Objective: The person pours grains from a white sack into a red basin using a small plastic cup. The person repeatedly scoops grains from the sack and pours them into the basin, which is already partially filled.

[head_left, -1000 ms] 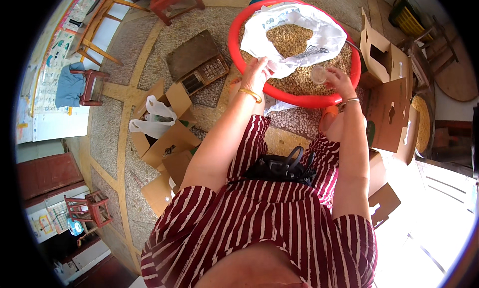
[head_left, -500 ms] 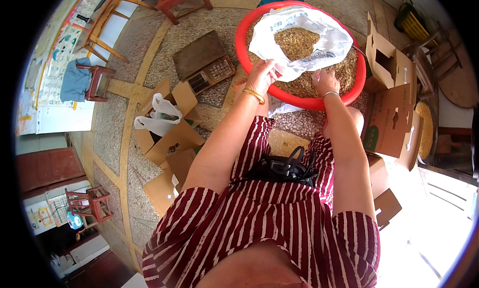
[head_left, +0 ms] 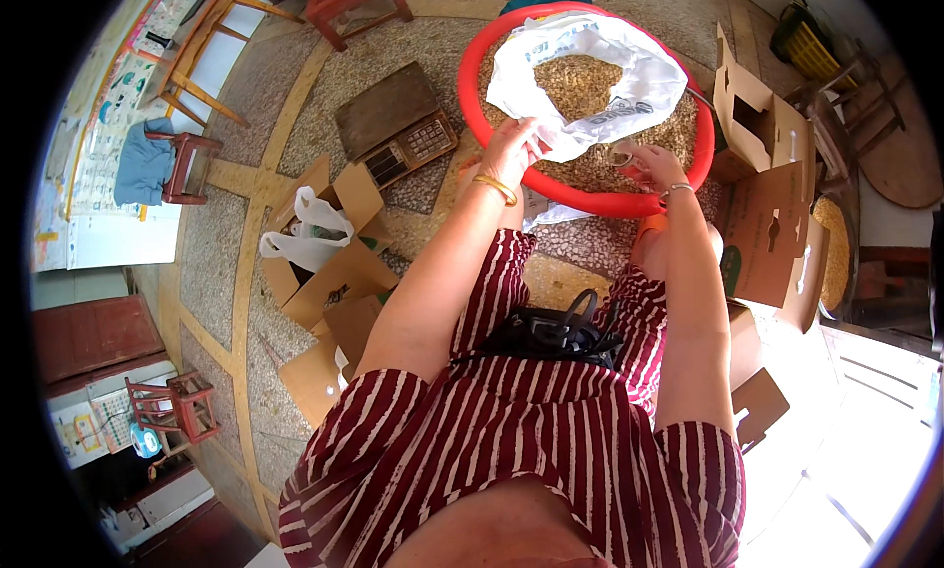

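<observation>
Left hand [head_left: 511, 152], at upper centre of the frame, pinches the near edge of a white plastic bag [head_left: 651, 68] between thumb and fingertips. Right hand [head_left: 657, 167], just right of it, curls its fingers around a small clear cup [head_left: 623, 158], partly hidden. Grain [head_left: 585, 172] lies below the cup and shows within the bag's round opening. Around these runs a red rim [head_left: 469, 86]; cardboard boxes [head_left: 757, 239] stand at right.
</observation>
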